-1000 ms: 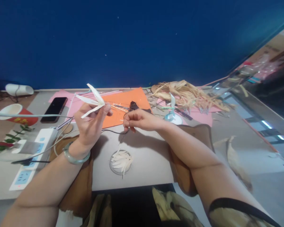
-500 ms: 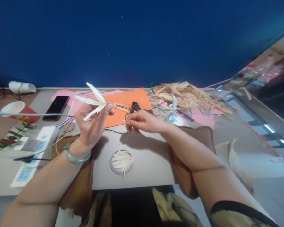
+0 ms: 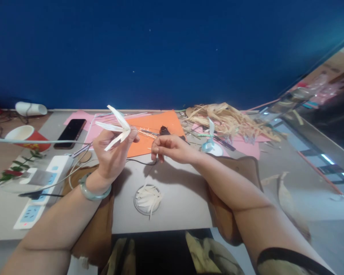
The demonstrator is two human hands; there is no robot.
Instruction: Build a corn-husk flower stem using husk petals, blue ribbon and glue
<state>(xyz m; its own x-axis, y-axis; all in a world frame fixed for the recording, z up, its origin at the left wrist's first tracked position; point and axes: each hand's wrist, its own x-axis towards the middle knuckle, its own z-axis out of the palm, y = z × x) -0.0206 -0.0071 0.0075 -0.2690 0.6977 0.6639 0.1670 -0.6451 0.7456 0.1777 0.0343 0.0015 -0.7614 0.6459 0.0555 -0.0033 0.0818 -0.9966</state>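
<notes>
Step in hand, by the look of it: assembling a small flower from pale husk strips. The left hand (image 3: 112,152) is raised above the grey tabletop (image 3: 183,198), fingers closed in a pinch on a white cluster of narrow pointed petals (image 3: 116,128) that fan out up and to the left, approx. 3–4 petals visible. The right hand (image 3: 169,148) rests low on the tabletop just right of it, fingers curled shut around something thin; can't tell what exactly, poss. the thin black cord (image 3: 140,162) that runs under it. Hands are near each other but not touching.

Judgement: next move prob. calls for another petal and a careful join at the pinch point w/o loosening the left grip, since the fan would splay.

Count of what shows:
- 1 round clear dish of cut white petal strips (image 3: 147,198), near front edge, between the forearms; strips too many and too overlapped to count.
- 1 orange paper sheet (image 3: 157,124) behind the hands, pink sheets beside it.
- 1 small black tool (image 3: 164,130) on the orange sheet, type unclear.
- 1 heap of dry tan husk fibres (image 3: 226,118), back right.
- 1 black smartphone (image 3: 70,133), back left.
- 1 red paper cup (image 3: 25,138), on its side, far left.
- 1 white power strip (image 3: 43,187), left, w/ cables plugged in.
- 1 pale green jade-like bangle (image 3: 93,191) on the left wrist.
- 1 light-blue ribbon piece on a white disc (image 3: 210,143), right of the hands.
</notes>
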